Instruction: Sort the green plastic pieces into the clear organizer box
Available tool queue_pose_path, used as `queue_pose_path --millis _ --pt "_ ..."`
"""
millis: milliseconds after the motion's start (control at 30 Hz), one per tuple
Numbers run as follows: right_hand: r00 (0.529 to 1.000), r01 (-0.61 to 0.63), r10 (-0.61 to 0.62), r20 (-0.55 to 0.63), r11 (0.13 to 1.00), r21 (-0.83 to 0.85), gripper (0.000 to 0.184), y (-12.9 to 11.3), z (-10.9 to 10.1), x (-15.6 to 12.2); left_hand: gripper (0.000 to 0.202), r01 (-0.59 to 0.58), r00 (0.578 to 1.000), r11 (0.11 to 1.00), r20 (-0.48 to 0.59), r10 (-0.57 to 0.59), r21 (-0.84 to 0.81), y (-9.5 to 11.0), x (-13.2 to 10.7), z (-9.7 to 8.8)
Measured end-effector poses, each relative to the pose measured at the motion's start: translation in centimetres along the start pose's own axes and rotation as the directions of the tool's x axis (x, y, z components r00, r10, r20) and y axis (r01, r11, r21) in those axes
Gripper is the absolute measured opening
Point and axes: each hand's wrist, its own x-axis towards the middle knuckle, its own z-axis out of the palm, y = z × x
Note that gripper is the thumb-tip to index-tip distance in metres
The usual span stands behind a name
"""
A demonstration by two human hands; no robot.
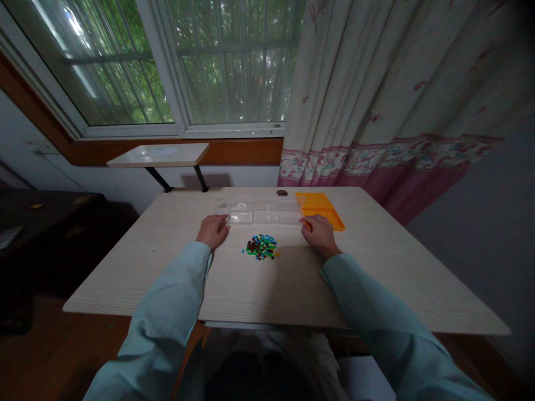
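our l. hand (213,230) & r. hand (320,234), half-curled, touch the clear oblong plastic compartment tray (265,215) btwn them, grip unclear; prob. light, stiff; we'd pinch end rims.

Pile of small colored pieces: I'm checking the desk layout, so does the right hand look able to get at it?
Probably yes: the pile lies on the table just left of the right hand, with nothing visible between them, though that hand is at the right end of the clear tray.
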Motion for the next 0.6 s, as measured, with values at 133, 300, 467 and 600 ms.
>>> queue_pose_path --millis 133,300,467,600 --pt "1.000 -0.016 0.016 0.004 1.000 -0.013 0.031 -0.2 -0.2 -0.1 0.040 -0.005 1.000 1.000 0.002 0.005 -0.021 0.2 0.1 0.0" --pt "0.997 -0.078 0.078 -0.013 0.995 -0.059 0.029 -0.4 -0.7 -0.3 0.038 -0.042 0.999 0.998 0.013 0.043 -0.049 0.9 0.0 0.0" --pt "0.994 -0.109 0.108 -0.012 0.992 -0.069 0.029 -0.3 -1.1 -0.4 0.036 -0.068 0.997 0.997 0.038 0.070 -0.039 1.7 -0.1 -0.1" --pt "0.993 -0.118 0.117 -0.022 0.989 -0.083 0.028 -0.1 -1.1 -0.3 0.035 -0.073 0.996 0.996 0.048 0.076 -0.044 2.3 -0.1 -0.4"
